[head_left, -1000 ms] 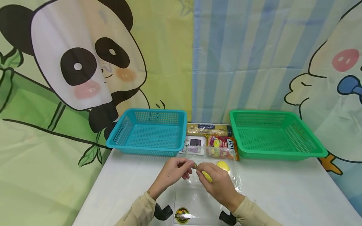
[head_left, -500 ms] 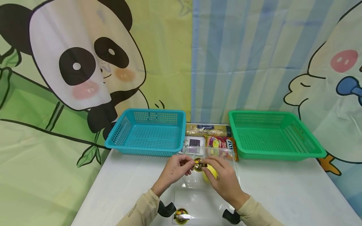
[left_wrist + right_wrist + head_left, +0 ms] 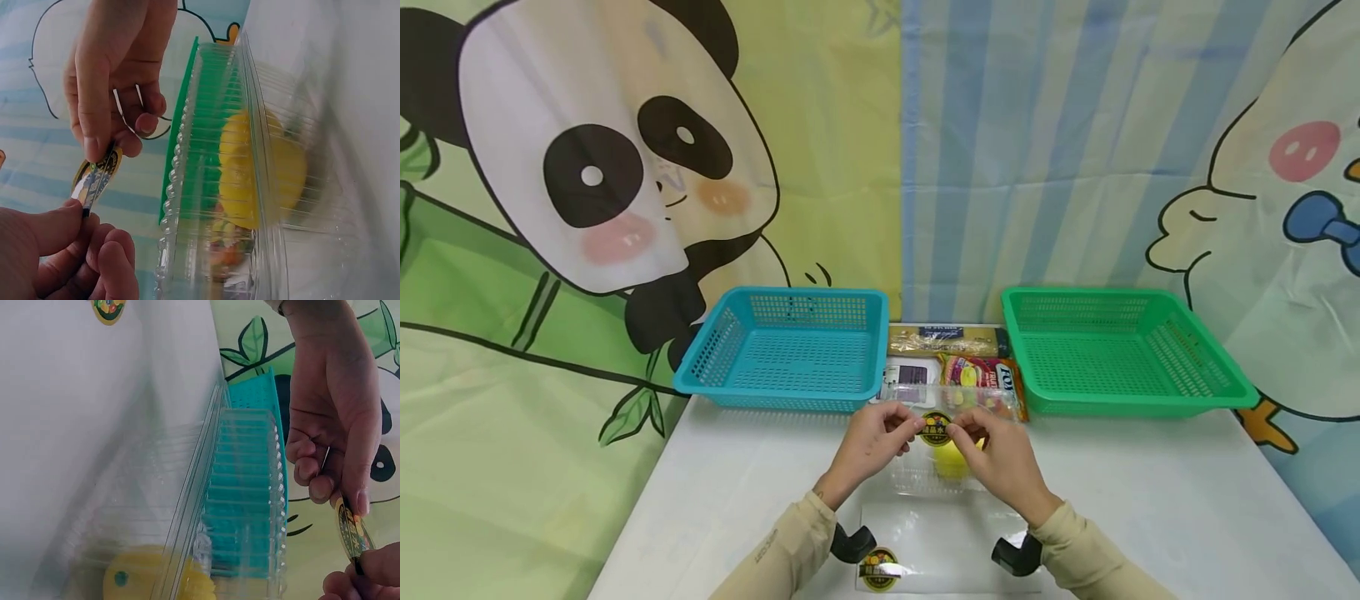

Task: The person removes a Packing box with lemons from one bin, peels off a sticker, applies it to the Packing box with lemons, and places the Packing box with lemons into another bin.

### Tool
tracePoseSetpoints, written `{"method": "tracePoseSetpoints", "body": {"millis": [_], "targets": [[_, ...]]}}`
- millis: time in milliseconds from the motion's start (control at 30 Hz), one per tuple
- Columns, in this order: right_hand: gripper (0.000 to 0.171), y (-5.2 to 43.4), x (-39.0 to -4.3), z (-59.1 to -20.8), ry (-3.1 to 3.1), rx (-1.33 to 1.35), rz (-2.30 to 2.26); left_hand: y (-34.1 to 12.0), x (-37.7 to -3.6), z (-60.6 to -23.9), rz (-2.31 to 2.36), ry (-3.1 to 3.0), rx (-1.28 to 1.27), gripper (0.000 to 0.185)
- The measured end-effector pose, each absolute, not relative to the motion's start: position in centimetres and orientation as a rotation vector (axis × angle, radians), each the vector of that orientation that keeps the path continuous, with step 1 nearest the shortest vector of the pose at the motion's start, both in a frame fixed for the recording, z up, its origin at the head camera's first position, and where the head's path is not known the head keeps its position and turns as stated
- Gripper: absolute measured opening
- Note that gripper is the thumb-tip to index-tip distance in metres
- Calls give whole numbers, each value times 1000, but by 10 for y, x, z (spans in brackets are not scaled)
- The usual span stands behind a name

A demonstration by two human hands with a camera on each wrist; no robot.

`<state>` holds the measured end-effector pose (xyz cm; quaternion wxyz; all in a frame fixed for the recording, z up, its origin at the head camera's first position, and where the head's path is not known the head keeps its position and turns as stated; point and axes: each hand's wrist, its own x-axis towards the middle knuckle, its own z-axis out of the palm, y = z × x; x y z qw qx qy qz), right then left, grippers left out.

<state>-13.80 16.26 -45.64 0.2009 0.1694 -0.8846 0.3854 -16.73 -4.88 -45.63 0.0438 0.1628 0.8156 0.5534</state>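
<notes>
- Round sticker (image 3: 936, 427) with a black and gold rim is held in the air between both hands, just above the clear plastic clamshell box (image 3: 936, 479), near the front middle of the white table (image 3: 1150, 517).
- Left hand (image 3: 874, 440) pinches the left edge of the sticker between thumb and forefinger; the other fingers are curled in.
- Right hand (image 3: 1003, 458) pinches the opposite edge in the same way, also with thumb and forefinger closed on it.
- In the left wrist view the sticker (image 3: 95, 177) is seen edge-on, stretched between the two pinches.
- Inside the clamshell box lies a yellow round fruit (image 3: 952, 457); the right wrist view shows a small dark label on the fruit (image 3: 134, 575).
- A second sticker of the same kind (image 3: 880, 569) sits on a flat clear plastic sheet at the near edge of the table.
- Behind the hands, a blue basket (image 3: 790, 350) stands on the left and a green basket (image 3: 1120, 354) on the right, well apart.
- Between the baskets lie a pack of spaghetti (image 3: 947, 340), a colourful snack bag (image 3: 981, 379) and a white packet (image 3: 912, 373); what the packet is cannot be told.
</notes>
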Motion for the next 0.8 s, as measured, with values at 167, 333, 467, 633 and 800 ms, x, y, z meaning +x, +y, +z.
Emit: {"method": "tracePoseSetpoints", "body": {"millis": [167, 333, 467, 633, 800], "targets": [[5, 167, -144, -460, -2525, 427, 1044, -44, -173, -459, 1650, 2521, 507, 17], [9, 171, -150, -461, -2613, 363, 976, -37, -179, -458, 1548, 2582, 544, 15], [16, 176, -153, -460, -2682, 298, 957, -29, -183, -457, 1381, 2715, 587, 14], [19, 181, -156, -462, -2758, 244, 953, -21, -186, -456, 1215, 2800, 629, 17], [20, 183, -161, -462, -2760, 267, 908, -18, -190, -458, 1139, 2835, 635, 19]]}}
